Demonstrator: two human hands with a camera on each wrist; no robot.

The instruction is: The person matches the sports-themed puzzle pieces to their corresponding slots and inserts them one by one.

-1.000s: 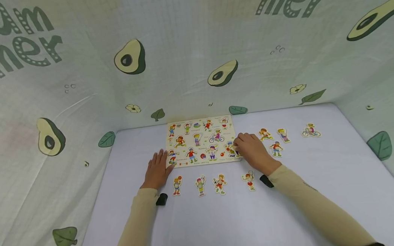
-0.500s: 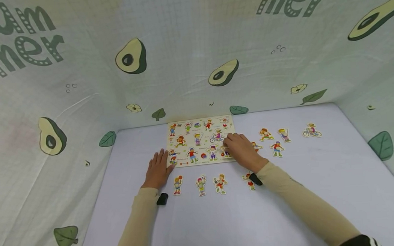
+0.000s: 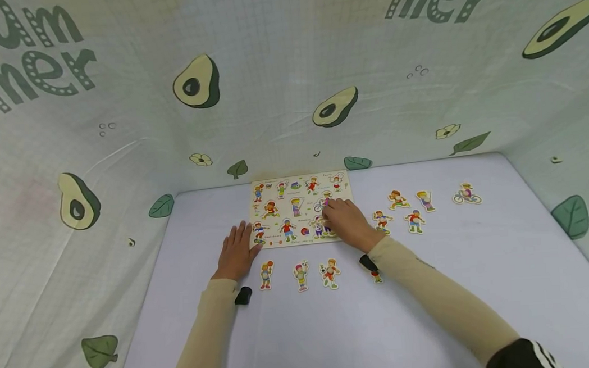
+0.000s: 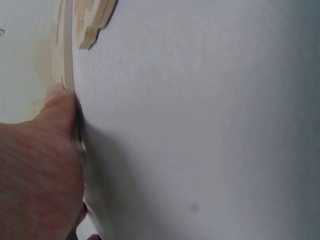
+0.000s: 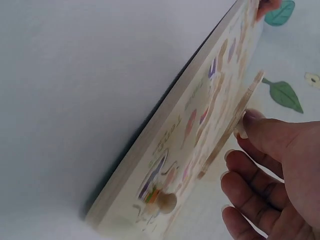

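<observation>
A wooden picture puzzle board (image 3: pixel 277 228) with printed sports figures lies at the back of the table. My left hand (image 3: pixel 235 254) rests flat at its left edge; in the left wrist view the thumb (image 4: pixel 59 107) lies on the board's rim. My right hand (image 3: pixel 349 223) pinches a wooden puzzle piece (image 5: pixel 220 144) between thumb and fingers, seemingly by a small knob. That piece is tilted just above the board's lower right part, and its picture is mostly hidden. In the right wrist view another knobbed piece (image 5: pixel 167 202) sits in the board near its corner.
Loose figure pieces lie in front of the board: a basketball player (image 3: pixel 266 275), a volleyball figure (image 3: pixel 301 276), a footballer (image 3: pixel 329 273), and one half covered by my right wrist. To the right lie several more, including a cyclist (image 3: pixel 466 194) and a skateboarder (image 3: pixel 382 222).
My right hand has moved left over the board with the puzzle piece, from the right edge inward. Its wrist now partly covers a front piece, and the skateboarder is uncovered. My left hand stays put.
</observation>
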